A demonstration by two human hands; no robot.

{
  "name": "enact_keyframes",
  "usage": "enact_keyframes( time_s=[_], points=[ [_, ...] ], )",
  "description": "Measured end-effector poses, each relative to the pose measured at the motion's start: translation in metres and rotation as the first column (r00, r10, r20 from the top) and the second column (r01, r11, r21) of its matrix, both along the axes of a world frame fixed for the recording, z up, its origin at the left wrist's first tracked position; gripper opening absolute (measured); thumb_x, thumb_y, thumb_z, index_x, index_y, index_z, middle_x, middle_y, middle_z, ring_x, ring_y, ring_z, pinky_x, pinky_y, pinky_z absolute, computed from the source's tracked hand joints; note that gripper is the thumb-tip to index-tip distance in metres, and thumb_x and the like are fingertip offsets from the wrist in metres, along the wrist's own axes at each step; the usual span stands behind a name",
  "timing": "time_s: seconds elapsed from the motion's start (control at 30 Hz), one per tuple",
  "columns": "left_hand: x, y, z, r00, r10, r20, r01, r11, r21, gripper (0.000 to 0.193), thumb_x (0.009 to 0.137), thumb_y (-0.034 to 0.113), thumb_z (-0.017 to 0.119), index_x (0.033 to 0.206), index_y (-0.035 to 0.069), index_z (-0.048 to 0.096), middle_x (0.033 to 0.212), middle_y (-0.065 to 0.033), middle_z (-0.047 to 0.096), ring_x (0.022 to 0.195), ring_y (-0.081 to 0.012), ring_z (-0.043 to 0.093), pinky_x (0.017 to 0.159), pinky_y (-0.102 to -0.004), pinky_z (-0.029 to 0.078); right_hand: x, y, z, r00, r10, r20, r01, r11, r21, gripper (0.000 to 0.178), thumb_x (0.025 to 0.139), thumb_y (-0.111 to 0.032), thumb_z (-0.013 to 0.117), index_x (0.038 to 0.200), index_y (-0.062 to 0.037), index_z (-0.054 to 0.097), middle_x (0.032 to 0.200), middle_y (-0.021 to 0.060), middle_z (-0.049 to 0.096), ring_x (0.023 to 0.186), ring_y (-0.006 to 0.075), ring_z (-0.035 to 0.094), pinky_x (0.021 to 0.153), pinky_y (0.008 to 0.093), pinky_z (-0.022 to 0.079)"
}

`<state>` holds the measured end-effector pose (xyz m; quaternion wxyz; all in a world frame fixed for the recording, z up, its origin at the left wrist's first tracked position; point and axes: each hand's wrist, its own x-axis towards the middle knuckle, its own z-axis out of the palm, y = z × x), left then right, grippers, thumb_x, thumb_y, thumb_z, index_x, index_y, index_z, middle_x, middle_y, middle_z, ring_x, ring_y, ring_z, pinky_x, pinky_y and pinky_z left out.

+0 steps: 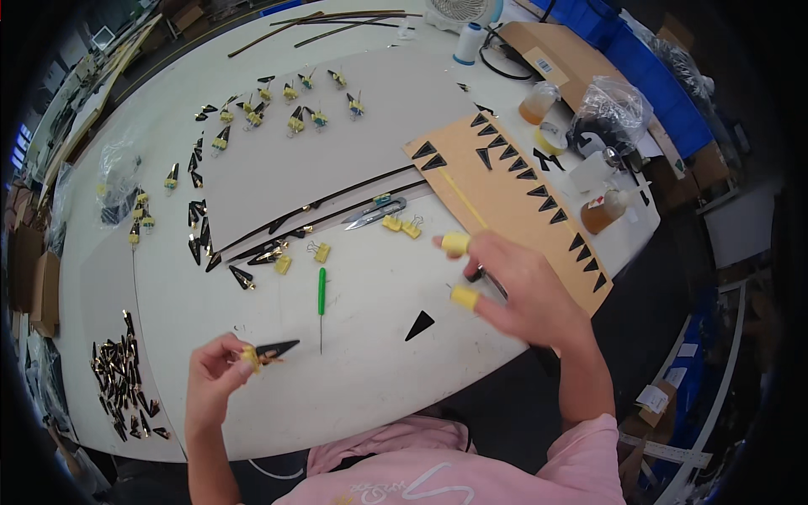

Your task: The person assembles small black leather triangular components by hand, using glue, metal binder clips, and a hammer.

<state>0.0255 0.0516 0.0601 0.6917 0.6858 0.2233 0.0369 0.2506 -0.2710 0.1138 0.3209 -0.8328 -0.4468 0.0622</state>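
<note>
My left hand (217, 374) pinches a small black triangular piece (278, 348) with a yellow binder clip on it, just above the table's near edge. My right hand (520, 290) hovers with fingers spread over the right side of the table, yellow finger cots on two fingertips, and a dark thin tool shows under its palm. A loose black triangle (419, 325) lies between the hands. A green-handled awl (321, 296) lies just beyond the left hand.
Small scissors (374, 212) and loose yellow clips lie mid-table by two long dark rods (324, 206). A brown board (513, 198) carries rows of black triangles. Clipped pieces spread at the back left, a dark pile (126, 379) at front left. Bottles, tape and bags stand at right.
</note>
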Motion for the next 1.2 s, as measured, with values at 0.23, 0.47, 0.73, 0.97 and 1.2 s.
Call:
enact_keyframes(
  time_s=[0.23, 0.47, 0.73, 0.97, 1.2],
  points=[
    [-0.046, -0.051, -0.052, 0.955, 0.271, 0.119, -0.199, 0.886, -0.419, 0.015, 0.082, 0.011, 0.065, 0.086, 0.005, 0.052, 0.103, -0.0128, 0.061, 0.095, -0.0201, 0.061, 0.082, -0.0310, 0.050, 0.112, 0.036, -0.106, 0.882, -0.429, 0.193, 0.422, 0.903, 0.081, 0.020, 0.079, -0.007, 0.060, 0.098, 0.0013, 0.059, 0.093, 0.0157, 0.062, 0.081, 0.0309, 0.063, 0.074, 0.0406, 0.050],
    [-0.051, -0.037, -0.051, 0.960, 0.222, 0.169, -0.122, 0.880, -0.459, 0.014, 0.090, 0.010, 0.061, 0.088, 0.004, 0.049, 0.094, -0.0199, 0.067, 0.094, -0.0299, 0.067, 0.088, -0.0399, 0.054, 0.129, 0.082, -0.126, 0.778, -0.524, 0.345, 0.542, 0.839, 0.052, 0.015, 0.080, -0.009, 0.062, 0.093, -0.0012, 0.061, 0.088, 0.0107, 0.063, 0.078, 0.0268, 0.064, 0.071, 0.0388, 0.051],
    [-0.045, -0.036, -0.052, 0.971, 0.240, -0.022, -0.234, 0.917, -0.323, 0.012, 0.092, 0.008, 0.060, 0.100, 0.001, 0.055, 0.088, -0.0109, 0.067, 0.083, -0.0166, 0.067, 0.071, -0.0286, 0.056, 0.142, 0.061, -0.132, 0.810, -0.518, -0.275, 0.577, 0.788, 0.216, 0.020, 0.082, -0.014, 0.063, 0.096, -0.0003, 0.064, 0.087, 0.0098, 0.066, 0.071, 0.0175, 0.064, 0.068, 0.0298, 0.051],
    [-0.048, -0.038, -0.052, 0.959, 0.284, -0.016, -0.284, 0.957, -0.050, 0.024, 0.090, 0.009, 0.065, 0.107, -0.005, 0.058, 0.082, -0.0044, 0.063, 0.072, -0.0072, 0.061, 0.061, -0.0213, 0.052, 0.127, 0.069, -0.128, 0.832, -0.434, 0.346, 0.452, 0.891, 0.032, 0.020, 0.079, -0.013, 0.066, 0.098, -0.0061, 0.065, 0.094, 0.0100, 0.060, 0.079, 0.0245, 0.064, 0.073, 0.0369, 0.051],
    [-0.049, -0.041, -0.056, 0.946, 0.324, -0.029, -0.325, 0.945, -0.039, 0.022, 0.091, 0.009, 0.063, 0.110, -0.003, 0.060, 0.083, -0.0030, 0.064, 0.073, -0.0064, 0.060, 0.061, -0.0207, 0.050, 0.144, 0.062, -0.137, 0.764, -0.645, -0.028, 0.628, 0.733, 0.261, 0.016, 0.079, -0.012, 0.065, 0.089, 0.0000, 0.062, 0.089, 0.0115, 0.059, 0.074, 0.0223, 0.064, 0.071, 0.0358, 0.051]
  ],
)
